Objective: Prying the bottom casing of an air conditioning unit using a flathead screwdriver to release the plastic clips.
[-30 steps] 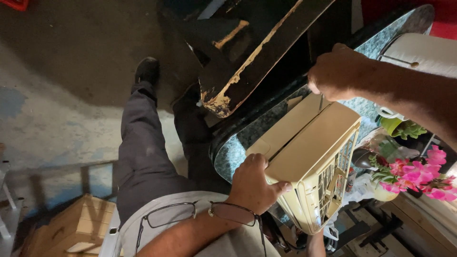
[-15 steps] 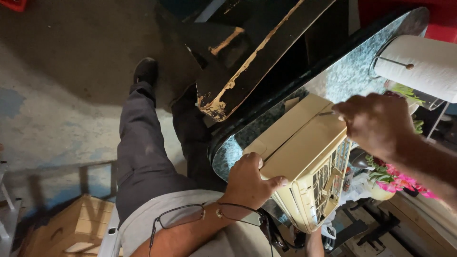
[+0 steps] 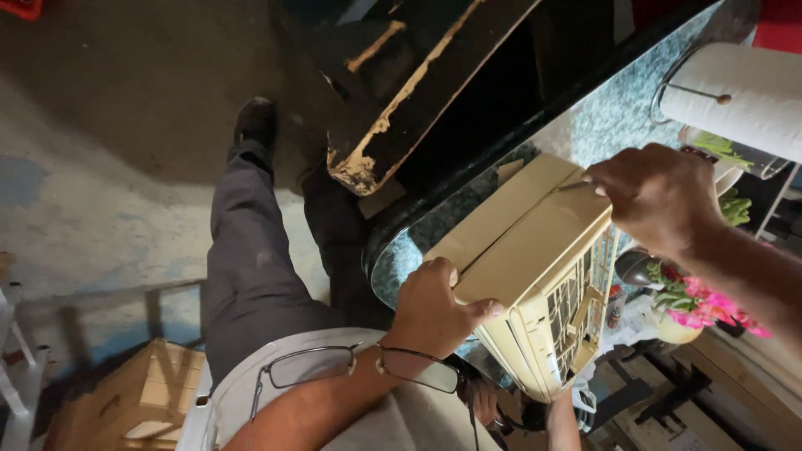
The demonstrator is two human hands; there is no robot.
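We saw a stained concrete floor (image 3: 92, 192), a speckled green stone worktop (image 3: 601, 117), a worn black board (image 3: 418, 100) and a cardboard box (image 3: 138, 401).

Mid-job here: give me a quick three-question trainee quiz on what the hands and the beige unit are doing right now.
1. True or false: the left hand grips the near end of the beige slatted housing.
2. What does the housing rest on? A) green stone counter B) cardboard box C) floor
3. Where is the right hand?

Key: 1 true. 2 A. 3 At the housing's far top edge, fingers on it, near the paper towel roll.
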